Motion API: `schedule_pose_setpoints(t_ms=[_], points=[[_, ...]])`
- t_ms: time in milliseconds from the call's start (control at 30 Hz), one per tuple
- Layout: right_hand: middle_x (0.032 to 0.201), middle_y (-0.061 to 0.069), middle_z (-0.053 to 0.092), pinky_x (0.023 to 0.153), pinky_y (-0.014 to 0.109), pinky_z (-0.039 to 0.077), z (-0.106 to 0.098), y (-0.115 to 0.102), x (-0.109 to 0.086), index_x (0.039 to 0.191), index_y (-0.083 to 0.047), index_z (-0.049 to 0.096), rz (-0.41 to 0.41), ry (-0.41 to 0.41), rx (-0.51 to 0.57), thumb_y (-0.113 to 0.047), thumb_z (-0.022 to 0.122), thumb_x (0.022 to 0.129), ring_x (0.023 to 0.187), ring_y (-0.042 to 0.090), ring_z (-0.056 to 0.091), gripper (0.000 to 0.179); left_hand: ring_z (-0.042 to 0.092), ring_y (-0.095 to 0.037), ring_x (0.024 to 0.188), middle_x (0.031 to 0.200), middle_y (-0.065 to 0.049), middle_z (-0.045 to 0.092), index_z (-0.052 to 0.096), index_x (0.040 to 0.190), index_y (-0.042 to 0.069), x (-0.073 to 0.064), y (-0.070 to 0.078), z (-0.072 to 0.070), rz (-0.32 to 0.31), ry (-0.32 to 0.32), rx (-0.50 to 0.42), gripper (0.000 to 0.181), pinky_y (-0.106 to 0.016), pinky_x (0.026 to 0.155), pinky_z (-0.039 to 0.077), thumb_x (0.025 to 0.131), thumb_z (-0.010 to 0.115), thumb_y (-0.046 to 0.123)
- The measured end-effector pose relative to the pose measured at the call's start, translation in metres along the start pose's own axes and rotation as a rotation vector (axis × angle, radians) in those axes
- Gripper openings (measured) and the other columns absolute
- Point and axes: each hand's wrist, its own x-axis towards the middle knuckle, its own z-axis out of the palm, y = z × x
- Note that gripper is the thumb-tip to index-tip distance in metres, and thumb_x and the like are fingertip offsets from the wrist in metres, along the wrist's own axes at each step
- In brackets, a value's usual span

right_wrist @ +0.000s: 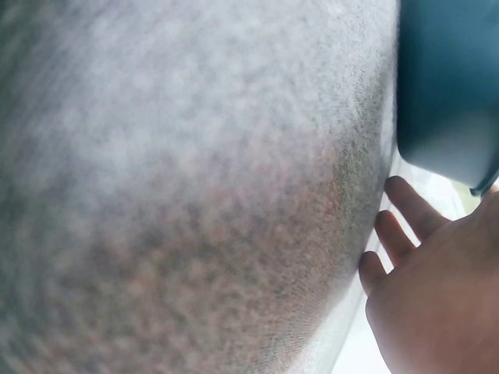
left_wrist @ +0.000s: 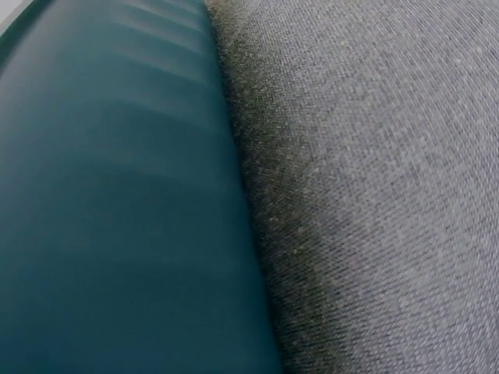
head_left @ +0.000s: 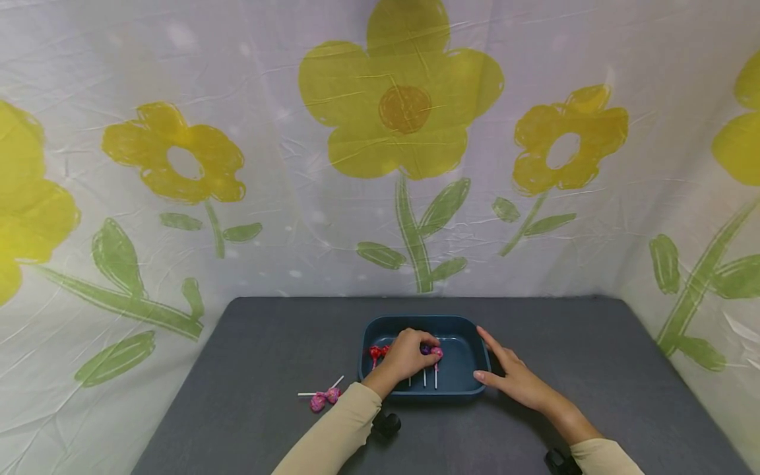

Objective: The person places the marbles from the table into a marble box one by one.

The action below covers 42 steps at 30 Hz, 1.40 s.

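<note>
A dark blue rectangular tray (head_left: 466,390) holds a row of lollipops with their sticks toward the person. Over the tray's middle, my left hand (head_left: 404,356) pinches the head of a pink lollipop (head_left: 437,352) between thumb and forefinger. A purple lollipop (head_left: 424,379) lies just left of it, partly hidden by the fingers. Red lollipops (head_left: 375,353) sit at the tray's left end. My right hand (head_left: 516,379) rests at the tray's right rim, its fingers straight and spread. In the left wrist view only the tray's side wall (left_wrist: 132,202) and the tabletop show.
Two pink lollipops (head_left: 317,402) lie on the dark grey table (head_left: 261,356), left of the tray, their sticks crossing. Behind the table hangs a white cloth (head_left: 285,218) printed with yellow flowers. Black wrist devices (head_left: 388,424) sit under the beige sleeves.
</note>
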Motion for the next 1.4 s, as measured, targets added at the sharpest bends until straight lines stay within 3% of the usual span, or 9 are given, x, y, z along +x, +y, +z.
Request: schedule_pose_setpoints(t_ms=[233, 367, 467, 600, 767, 933, 1067, 1300, 1400], points=[[0.164, 0.014, 0.017, 0.097, 0.077, 0.027, -0.001, 0.0, 0.0, 0.159, -0.038, 0.005, 0.001, 0.007, -0.008, -0.044, 0.058, 0.098, 0.143, 0.048, 0.021, 0.081, 0.067, -0.014, 0.102, 0.107, 0.0, 0.074, 0.076, 0.111, 0.009, 0.002, 0.0, -0.004, 0.006, 0.011, -0.125, 0.026, -0.031, 0.09, 0.053, 0.088, 0.076, 0.022], [0.164, 0.014, 0.016, 0.097, 0.078, 0.027, -0.001, 0.0, 0.0, 0.159, -0.037, 0.005, 0.008, 0.006, -0.007, -0.044, 0.058, 0.098, 0.143, 0.048, 0.022, 0.081, 0.066, -0.016, 0.109, 0.111, 0.002, 0.074, 0.075, 0.112, 0.011, 0.0, 0.003, -0.014, 0.003, 0.042, -0.208, 0.026, -0.036, 0.095, 0.052, 0.089, 0.075, 0.024], [0.164, 0.014, 0.015, 0.097, 0.078, 0.026, -0.001, 0.0, 0.0, 0.159, -0.037, 0.005, 0.016, 0.005, -0.001, -0.043, 0.059, 0.098, 0.143, 0.048, 0.022, 0.081, 0.063, -0.018, 0.115, 0.115, 0.002, 0.072, 0.074, 0.115, 0.01, -0.004, 0.01, -0.029, 0.004, 0.065, -0.271, 0.028, -0.042, 0.1, 0.048, 0.091, 0.072, 0.025], [0.162, 0.018, 0.02, 0.096, 0.078, 0.028, -0.001, 0.0, 0.0, 0.16, -0.034, 0.006, 0.006, 0.023, -0.007, -0.043, 0.061, 0.097, 0.142, 0.048, 0.023, 0.084, 0.06, -0.021, 0.12, 0.119, 0.001, 0.071, 0.073, 0.117, 0.013, -0.012, 0.019, -0.056, 0.028, 0.112, -0.291, 0.028, -0.048, 0.106, 0.042, 0.093, 0.071, 0.026], [0.159, 0.021, 0.026, 0.094, 0.076, 0.032, 0.001, 0.001, 0.0, 0.16, -0.035, 0.008, -0.029, 0.04, -0.018, -0.044, 0.063, 0.095, 0.14, 0.05, 0.025, 0.086, 0.058, -0.021, 0.122, 0.12, 0.005, 0.069, 0.073, 0.116, 0.023, -0.036, 0.02, -0.089, 0.026, 0.192, -0.276, 0.025, -0.053, 0.106, 0.04, 0.092, 0.072, 0.029], [0.157, 0.024, 0.028, 0.093, 0.075, 0.034, 0.0, -0.002, -0.001, 0.16, -0.032, 0.01, -0.036, 0.04, -0.025, -0.042, 0.065, 0.095, 0.14, 0.05, 0.027, 0.085, 0.06, -0.021, 0.117, 0.116, 0.007, 0.07, 0.075, 0.112, 0.025, -0.068, 0.004, -0.11, -0.008, 0.296, -0.247, 0.023, -0.052, 0.101, 0.045, 0.089, 0.076, 0.025], [0.156, 0.024, 0.029, 0.093, 0.075, 0.033, -0.001, -0.004, -0.002, 0.16, -0.032, 0.011, -0.036, 0.036, -0.016, -0.04, 0.065, 0.095, 0.141, 0.05, 0.026, 0.085, 0.063, -0.022, 0.111, 0.109, 0.006, 0.072, 0.076, 0.108, 0.021, -0.095, -0.017, -0.116, -0.04, 0.362, -0.206, 0.023, -0.051, 0.098, 0.047, 0.085, 0.079, 0.02], [0.157, 0.023, 0.028, 0.092, 0.076, 0.033, -0.001, -0.004, -0.003, 0.159, -0.035, 0.011, -0.054, 0.043, -0.009, -0.038, 0.066, 0.094, 0.14, 0.05, 0.026, 0.085, 0.065, -0.022, 0.107, 0.104, 0.011, 0.072, 0.077, 0.104, 0.016, -0.137, -0.059, -0.106, -0.138, 0.319, -0.105, 0.022, -0.05, 0.097, 0.048, 0.082, 0.081, 0.017], [0.157, 0.023, 0.028, 0.092, 0.075, 0.034, 0.0, -0.004, -0.003, 0.159, -0.036, 0.011, -0.059, 0.048, -0.014, -0.037, 0.066, 0.094, 0.14, 0.05, 0.026, 0.084, 0.065, -0.018, 0.098, 0.101, 0.012, 0.072, 0.077, 0.102, 0.017, -0.15, -0.073, -0.1, -0.169, 0.292, -0.073, 0.022, -0.043, 0.091, 0.051, 0.081, 0.082, 0.017]])
